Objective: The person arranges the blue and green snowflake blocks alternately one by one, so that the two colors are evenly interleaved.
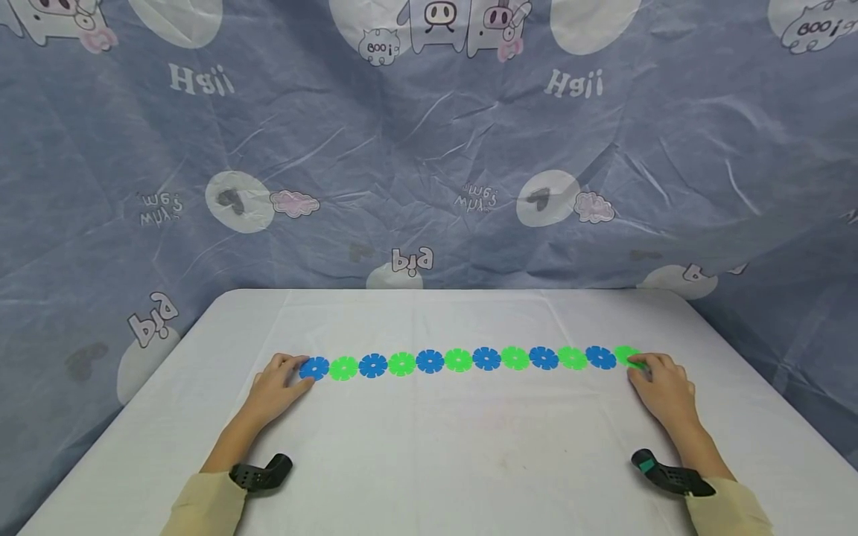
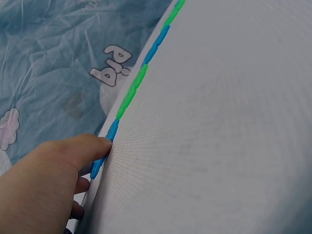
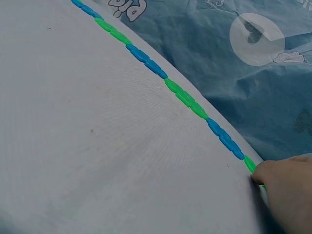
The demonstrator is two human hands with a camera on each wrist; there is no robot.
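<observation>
A straight row of flat flower-shaped plastic discs with notched rims, blue and green by turns, runs left to right across the white table. In the head view my left hand (image 1: 276,383) pinches the blue disc (image 1: 315,368) at the row's left end, thumb at its near rim and fingers at the far one. At the other end my right hand (image 1: 665,383) holds the green disc (image 1: 627,355) between thumb and fingers, partly covering it. The wrist views show neighbouring discs meeting rim to rim, as with this green disc (image 2: 130,92) and this blue one (image 3: 225,138).
The white tabletop (image 1: 469,454) spreads in front of and behind the row. A blue-grey printed cloth (image 1: 375,149) hangs behind the table and along its sides. Each wrist wears a black band, the left band (image 1: 263,474) and the right band (image 1: 672,476).
</observation>
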